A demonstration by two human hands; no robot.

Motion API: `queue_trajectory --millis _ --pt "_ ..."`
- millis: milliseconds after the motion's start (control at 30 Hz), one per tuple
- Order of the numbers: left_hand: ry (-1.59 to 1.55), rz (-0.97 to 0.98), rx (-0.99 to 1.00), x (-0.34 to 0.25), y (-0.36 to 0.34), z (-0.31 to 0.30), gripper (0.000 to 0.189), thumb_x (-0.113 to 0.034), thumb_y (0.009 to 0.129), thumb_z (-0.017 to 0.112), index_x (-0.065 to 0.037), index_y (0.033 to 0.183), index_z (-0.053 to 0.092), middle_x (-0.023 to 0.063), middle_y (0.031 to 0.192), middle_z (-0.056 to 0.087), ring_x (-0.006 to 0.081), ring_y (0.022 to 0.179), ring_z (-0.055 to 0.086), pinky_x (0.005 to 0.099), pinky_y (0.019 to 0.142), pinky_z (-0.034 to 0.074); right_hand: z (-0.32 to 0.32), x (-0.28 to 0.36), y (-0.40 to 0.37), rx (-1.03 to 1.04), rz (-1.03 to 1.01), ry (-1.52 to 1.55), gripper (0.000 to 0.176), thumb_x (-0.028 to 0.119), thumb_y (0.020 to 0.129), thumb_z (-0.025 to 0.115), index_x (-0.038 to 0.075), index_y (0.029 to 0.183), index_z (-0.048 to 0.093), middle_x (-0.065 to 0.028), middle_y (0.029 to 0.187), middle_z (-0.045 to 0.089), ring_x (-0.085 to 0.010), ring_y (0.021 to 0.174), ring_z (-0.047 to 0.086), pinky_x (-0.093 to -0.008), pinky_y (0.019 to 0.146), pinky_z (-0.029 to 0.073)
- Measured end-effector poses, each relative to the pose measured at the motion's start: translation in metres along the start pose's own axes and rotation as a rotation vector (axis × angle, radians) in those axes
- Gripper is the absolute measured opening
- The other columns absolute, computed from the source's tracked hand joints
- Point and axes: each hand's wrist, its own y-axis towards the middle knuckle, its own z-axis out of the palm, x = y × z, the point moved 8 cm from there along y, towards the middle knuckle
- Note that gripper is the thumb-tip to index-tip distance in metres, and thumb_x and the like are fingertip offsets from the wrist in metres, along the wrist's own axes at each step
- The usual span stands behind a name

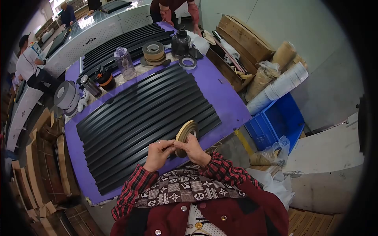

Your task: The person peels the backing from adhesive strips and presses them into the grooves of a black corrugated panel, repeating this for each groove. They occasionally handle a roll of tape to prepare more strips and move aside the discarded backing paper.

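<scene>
My right hand [193, 150] grips a roll of tape [186, 129], yellowish-tan at its rim, with the fingers reaching into its core. The roll stands on edge above the near side of the table. Against its left side, my left hand [157, 155] is closed in a pinch of thumb and fingers; whatever is between the fingertips is too small to make out. Beneath and beyond both hands lie long black ribbed strips [138, 114], set side by side on the purple tabletop [224, 100].
Behind the strips stand tape rolls [153, 53], a clear bottle [124, 65], a dark jug [181, 42] and a grey roll stack [66, 96]. A blue crate [279, 122] and wrapped rolls [279, 88] are at right. Cardboard [49, 165] sits left. Another person [173, 10] works across the table.
</scene>
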Motion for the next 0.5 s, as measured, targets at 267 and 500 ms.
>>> queue_trajectory --millis 267,500 --pt "-0.257 -0.138 0.025 0.048 0.002 0.020 0.022 -0.003 0.077 0.056 0.006 0.097 0.055 0.0072 0.085 0.059 0.0116 0.075 0.055 0.0233 0.068 0.047 -0.018 -0.007 0.005 0.046 -0.010 -0.197 0.031 0.008 0.064 0.069 -0.001 0.086 0.048 -0.0028 0.072 0.054 -0.0098 0.064 0.052 -0.0225 0.056 0.044" --pt "-0.270 -0.127 -0.023 0.008 0.013 0.025 0.016 0.000 0.075 0.054 0.005 0.090 0.055 0.0036 0.076 0.058 0.0075 0.066 0.054 0.0193 0.060 0.044 -0.019 -0.008 0.010 0.101 0.010 -0.034 0.039 0.011 0.067 0.067 0.000 0.096 0.043 -0.0042 0.089 0.050 -0.0102 0.081 0.049 -0.0240 0.068 0.043"
